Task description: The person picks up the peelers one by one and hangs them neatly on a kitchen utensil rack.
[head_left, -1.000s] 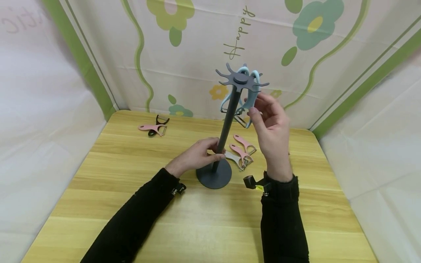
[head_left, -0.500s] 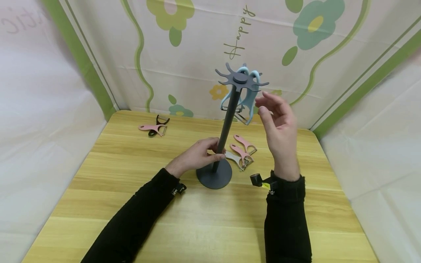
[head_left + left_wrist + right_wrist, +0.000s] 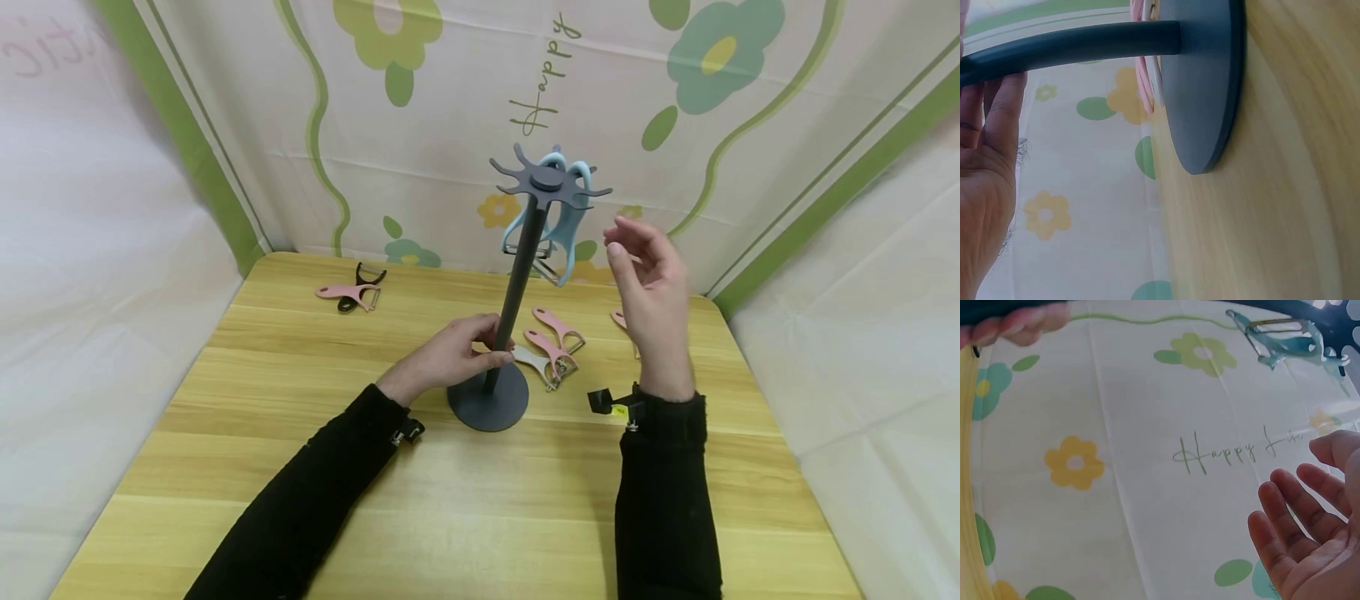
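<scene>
Wooden tabletop [image 3: 465, 517] supports a rack [image 3: 519, 283] holding two blue peelers [image 3: 572, 219].

The right sleeve [image 3: 667, 508] is plain black down to its cuff [image 3: 675, 410]. Beside it, a boxy black camera [image 3: 599, 402] bears a yellow label [image 3: 619, 411] and silvery clip [image 3: 632, 427]. Left of the right sleeve, a matching left sleeve [image 3: 300, 500] carries another small black mount [image 3: 412, 430].
</scene>
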`<state>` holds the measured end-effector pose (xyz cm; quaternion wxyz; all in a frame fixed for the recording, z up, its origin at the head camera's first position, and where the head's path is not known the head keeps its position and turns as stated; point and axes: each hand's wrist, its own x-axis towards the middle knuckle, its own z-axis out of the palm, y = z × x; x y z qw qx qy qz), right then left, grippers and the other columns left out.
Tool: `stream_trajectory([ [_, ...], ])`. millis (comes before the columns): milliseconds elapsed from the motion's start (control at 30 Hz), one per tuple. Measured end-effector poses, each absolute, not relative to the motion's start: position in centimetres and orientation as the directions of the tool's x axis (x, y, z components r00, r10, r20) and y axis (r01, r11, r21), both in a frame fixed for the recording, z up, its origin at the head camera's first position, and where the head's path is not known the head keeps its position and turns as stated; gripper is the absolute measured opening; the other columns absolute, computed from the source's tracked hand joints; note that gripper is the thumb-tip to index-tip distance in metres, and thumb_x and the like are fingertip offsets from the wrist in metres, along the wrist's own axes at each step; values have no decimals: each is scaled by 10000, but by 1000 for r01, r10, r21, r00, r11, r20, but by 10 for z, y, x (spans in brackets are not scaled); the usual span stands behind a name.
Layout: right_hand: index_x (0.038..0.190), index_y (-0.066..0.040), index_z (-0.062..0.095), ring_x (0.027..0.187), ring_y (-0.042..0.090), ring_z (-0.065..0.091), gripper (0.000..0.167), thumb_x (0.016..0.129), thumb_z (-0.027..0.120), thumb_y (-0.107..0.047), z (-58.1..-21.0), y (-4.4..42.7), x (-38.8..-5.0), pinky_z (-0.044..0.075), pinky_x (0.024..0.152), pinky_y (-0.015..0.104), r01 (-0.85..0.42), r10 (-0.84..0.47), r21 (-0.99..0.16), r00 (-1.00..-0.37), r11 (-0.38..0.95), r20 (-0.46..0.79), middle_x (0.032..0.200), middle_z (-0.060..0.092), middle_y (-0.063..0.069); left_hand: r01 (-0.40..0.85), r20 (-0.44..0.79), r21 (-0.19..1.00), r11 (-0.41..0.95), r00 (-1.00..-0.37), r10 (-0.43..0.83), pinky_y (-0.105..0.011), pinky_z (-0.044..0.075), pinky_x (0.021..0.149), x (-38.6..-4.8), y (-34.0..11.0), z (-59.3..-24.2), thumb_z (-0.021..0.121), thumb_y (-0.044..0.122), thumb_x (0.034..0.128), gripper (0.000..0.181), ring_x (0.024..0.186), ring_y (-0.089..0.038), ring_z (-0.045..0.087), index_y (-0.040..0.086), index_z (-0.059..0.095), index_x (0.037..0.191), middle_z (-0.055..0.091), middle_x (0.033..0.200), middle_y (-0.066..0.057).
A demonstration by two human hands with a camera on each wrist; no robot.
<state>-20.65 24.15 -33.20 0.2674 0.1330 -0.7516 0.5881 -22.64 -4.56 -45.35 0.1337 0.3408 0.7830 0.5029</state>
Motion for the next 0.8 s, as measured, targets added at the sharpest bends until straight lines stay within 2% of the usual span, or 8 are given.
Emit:
stream_trajectory([
  [200, 1529, -14, 719, 1249, 33, 723, 352, 1188, 685, -94, -339, 252, -214, 576, 1126, 205, -473, 131, -796, -824, 378, 552, 1290, 756, -188, 400, 136, 879, 258, -730, 670, -406, 726, 1050, -226, -46, -454, 755, 224, 1183, 203, 1183, -236, 787, 105, 719, 1343, 784, 1190, -104],
  [367, 1527, -10, 720, 1259, -6, 689, 354, 1193, 682, -119, -345, 261, -219, 556, 1137, 218, -431, 135, -769, -827, 472, 546, 1389, 794, 47, 397, 131, 880, 262, -732, 668, -410, 725, 1058, -225, -46, -453, 759, 221, 1180, 200, 1184, -240, 784, 111, 718, 1342, 782, 1192, -103],
  [500, 1528, -36, 728, 1319, 113, 697, 357, 1191, 693, -147, -350, 267, -223, 559, 1169, 307, -388, 135, -735, -831, 555, 540, 1460, 785, 170, 396, 129, 879, 267, -735, 665, -416, 725, 1055, -225, -46, -452, 761, 226, 1180, 208, 1179, -241, 777, 103, 721, 1342, 779, 1189, -103],
  [667, 1536, -42, 726, 1402, 354, 693, 371, 1193, 693, -178, -356, 277, -229, 545, 1230, 572, -334, 130, -675, -832, 658, 539, 1483, 769, 208, 397, 130, 877, 270, -738, 662, -418, 728, 1046, -225, -46, -452, 763, 223, 1178, 190, 1160, -231, 776, 116, 723, 1331, 780, 1183, -101],
  [800, 1541, -36, 723, 1415, 414, 685, 373, 1200, 686, -182, -361, 285, -234, 530, 1236, 677, -307, 128, -643, -834, 702, 537, 1494, 761, 225, 397, 132, 879, 266, -737, 663, -417, 728, 1051, -225, -46, -452, 762, 218, 1179, 187, 1167, -234, 780, 115, 723, 1330, 781, 1182, -104],
])
